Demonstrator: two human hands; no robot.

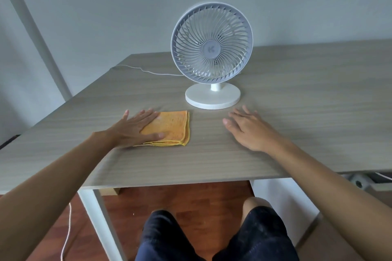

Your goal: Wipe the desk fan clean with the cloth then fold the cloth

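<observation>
A white desk fan (211,48) stands upright on its round base at the middle back of the wooden desk (307,95), its grille facing me. An orange cloth (172,127) lies folded into a small square on the desk, in front and to the left of the fan's base. My left hand (135,128) rests flat on the cloth's left part, fingers spread, gripping nothing. Palm down on the bare desk in front of the fan's base lies my right hand (247,128), fingers apart and empty.
The fan's white cord (146,71) runs left across the desk to its back left edge. A grey wall stands behind the desk. Below the front edge are a white desk leg (99,218), my knees and a wooden floor.
</observation>
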